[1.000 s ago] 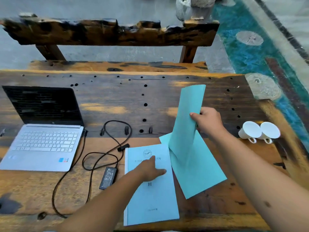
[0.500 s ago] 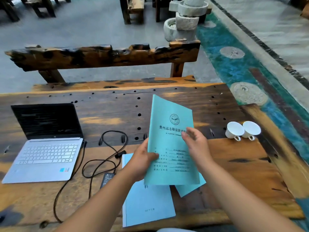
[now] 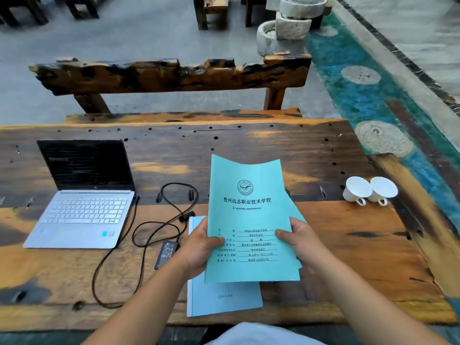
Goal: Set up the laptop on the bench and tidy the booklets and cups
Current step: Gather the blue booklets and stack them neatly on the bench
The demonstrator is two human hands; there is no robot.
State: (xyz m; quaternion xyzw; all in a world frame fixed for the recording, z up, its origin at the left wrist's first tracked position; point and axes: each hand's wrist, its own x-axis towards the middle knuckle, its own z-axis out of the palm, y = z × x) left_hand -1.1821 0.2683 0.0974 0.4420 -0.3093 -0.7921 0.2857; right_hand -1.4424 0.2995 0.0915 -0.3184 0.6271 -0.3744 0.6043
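Both hands grip teal printed paper booklet (image 3: 249, 220) at lower edges, centre of frame: left hand (image 3: 201, 247), right hand (image 3: 302, 241). Second teal booklet fanned behind it. Best: square edges together, then lower onto pale blue booklet (image 3: 224, 298) flat on rustic wooden bench (image 3: 348, 245), lower centre.

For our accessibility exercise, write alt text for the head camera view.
Both hands, left hand and right hand, hold teal booklets upright above a pale blue booklet on a wooden bench. An open laptop sits left; two white cups lie right.
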